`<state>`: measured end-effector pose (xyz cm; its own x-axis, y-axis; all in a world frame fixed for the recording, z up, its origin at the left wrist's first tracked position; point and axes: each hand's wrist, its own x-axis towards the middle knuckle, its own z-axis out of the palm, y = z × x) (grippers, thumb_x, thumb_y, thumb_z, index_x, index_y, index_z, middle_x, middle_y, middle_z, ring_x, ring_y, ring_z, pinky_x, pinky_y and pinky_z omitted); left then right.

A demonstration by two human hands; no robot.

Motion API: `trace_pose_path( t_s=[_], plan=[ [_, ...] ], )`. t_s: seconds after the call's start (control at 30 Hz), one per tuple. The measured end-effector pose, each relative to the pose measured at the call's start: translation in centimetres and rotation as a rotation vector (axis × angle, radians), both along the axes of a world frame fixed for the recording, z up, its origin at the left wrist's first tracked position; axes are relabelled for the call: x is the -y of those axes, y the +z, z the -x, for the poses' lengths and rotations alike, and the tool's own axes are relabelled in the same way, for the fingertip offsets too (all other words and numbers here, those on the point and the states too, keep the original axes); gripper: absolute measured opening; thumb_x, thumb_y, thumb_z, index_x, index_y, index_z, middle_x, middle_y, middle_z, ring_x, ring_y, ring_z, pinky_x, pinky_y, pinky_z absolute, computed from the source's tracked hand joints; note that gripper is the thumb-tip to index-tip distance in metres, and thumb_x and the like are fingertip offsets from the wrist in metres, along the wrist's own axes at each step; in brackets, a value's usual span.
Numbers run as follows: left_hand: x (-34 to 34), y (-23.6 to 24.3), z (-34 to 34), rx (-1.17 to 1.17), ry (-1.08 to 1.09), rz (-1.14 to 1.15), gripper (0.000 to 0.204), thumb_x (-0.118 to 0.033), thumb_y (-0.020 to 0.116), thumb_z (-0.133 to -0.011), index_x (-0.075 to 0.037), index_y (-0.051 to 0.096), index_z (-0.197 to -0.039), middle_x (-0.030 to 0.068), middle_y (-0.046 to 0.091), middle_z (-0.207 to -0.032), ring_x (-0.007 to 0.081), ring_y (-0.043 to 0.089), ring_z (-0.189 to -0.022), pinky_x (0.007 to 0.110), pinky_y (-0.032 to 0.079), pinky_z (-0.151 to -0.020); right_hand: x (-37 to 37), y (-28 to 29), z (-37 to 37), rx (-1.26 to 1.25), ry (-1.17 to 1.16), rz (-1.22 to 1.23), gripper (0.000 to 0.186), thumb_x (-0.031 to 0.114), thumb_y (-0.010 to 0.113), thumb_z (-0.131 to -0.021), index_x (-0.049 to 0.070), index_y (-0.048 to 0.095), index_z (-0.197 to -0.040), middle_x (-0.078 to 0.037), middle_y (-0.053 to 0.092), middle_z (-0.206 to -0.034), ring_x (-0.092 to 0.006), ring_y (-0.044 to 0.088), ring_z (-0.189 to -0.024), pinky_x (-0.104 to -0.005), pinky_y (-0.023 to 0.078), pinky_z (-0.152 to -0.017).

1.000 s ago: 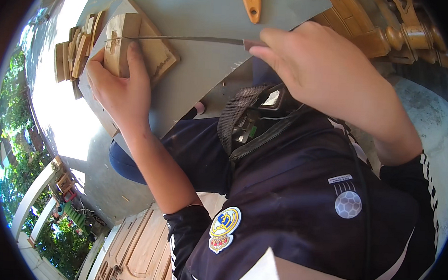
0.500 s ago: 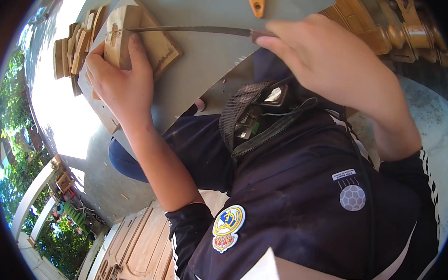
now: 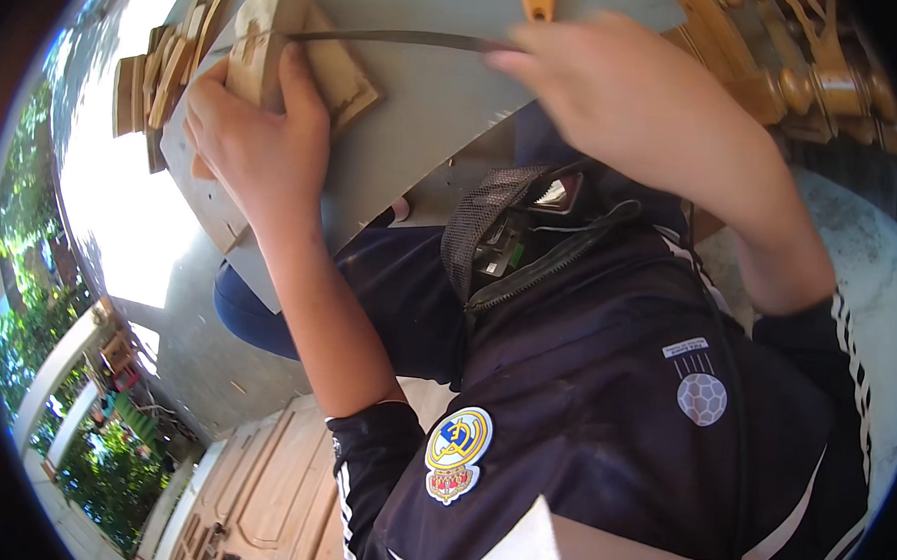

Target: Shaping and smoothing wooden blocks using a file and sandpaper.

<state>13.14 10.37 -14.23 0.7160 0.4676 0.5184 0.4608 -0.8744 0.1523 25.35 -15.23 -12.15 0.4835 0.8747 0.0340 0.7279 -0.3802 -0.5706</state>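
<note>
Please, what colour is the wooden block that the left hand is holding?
The wooden block is pale tan; it shows best in the head view.

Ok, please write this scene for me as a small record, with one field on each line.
Left hand: grips a wood block
Right hand: holds one end of a thin blade; hand blurred
Blade position: across the block; saw or file, cannot tell
Right of block: larger wood piece
Left of block: small wood pieces, piled
Surface: grey table
Waist: mesh bag, open

Stacked wood pieces (image 3: 169, 86) and turned woodwork (image 3: 837, 89) suggest a workshop.
</note>
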Motion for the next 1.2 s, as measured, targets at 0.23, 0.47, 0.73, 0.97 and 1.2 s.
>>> trace_pose_path(
  t_s=[0.23,0.47,0.73,0.97,1.2],
  plan=[
    [-0.7,0.2,0.5,-0.01,-0.023,0.048,0.062,-0.048,0.076,-0.09,0.005,0.06,-0.118,0.0288,0.065,-0.112,0.0451,0.06,-0.112,0.051,0.047,-0.097,-3.3,0.4,0.7,-0.004,-0.03,0.089,0.031,0.031,0.055,-0.105,0.003,0.068,-0.102,-0.022,0.064,-0.081,-0.0431,0.062,-0.08,-0.0518,0.047,-0.071],
    [0.0,0.3,0.5,0.022,-0.011,0.105,0.048,-0.033,0.077,-0.087,0.0,0.059,-0.116,0.0183,0.063,-0.11,0.0397,0.055,-0.114,0.053,0.039,-0.096,-3.8,1.0,-0.2,-0.034,0.047,0.019,0.037,0.03,0.053,-0.105,0.0,0.068,-0.089,-0.025,0.068,-0.076,-0.0452,0.067,-0.076,-0.0537,0.054,-0.069],
    [0.1,0.7,0.1,0.079,-0.085,0.165,0.046,-0.032,0.078,-0.086,-0.003,0.06,-0.115,0.0161,0.063,-0.11,0.0387,0.056,-0.112,0.051,0.039,-0.092,0.9,2.7,0.5,-0.14,-0.041,0.104,0.036,0.03,0.053,-0.105,0.0,0.062,-0.087,-0.025,0.063,-0.072,-0.0482,0.062,-0.071,-0.0561,0.048,-0.064],
    [0.2,-0.3,0.0,0.088,-0.092,0.207,0.044,-0.028,0.078,-0.084,-0.004,0.059,-0.116,0.0149,0.064,-0.112,0.0378,0.056,-0.112,0.052,0.039,-0.09,-8.0,0.2,-1.2,-0.037,0.057,0.035,0.036,0.029,0.051,-0.106,0.0,0.064,-0.091,-0.027,0.064,-0.072,-0.0495,0.064,-0.071,-0.0563,0.05,-0.066],
    [0.5,1.1,0.0,0.076,-0.129,0.232,0.039,-0.027,0.076,-0.088,-0.006,0.06,-0.117,0.0124,0.065,-0.112,0.0347,0.057,-0.116,0.049,0.038,-0.098,1.1,3.8,2.0,-0.156,-0.058,0.177,0.027,0.021,0.053,-0.106,-0.003,0.063,-0.096,-0.028,0.062,-0.071,-0.0489,0.062,-0.07,-0.0535,0.047,-0.063]
  ],
)
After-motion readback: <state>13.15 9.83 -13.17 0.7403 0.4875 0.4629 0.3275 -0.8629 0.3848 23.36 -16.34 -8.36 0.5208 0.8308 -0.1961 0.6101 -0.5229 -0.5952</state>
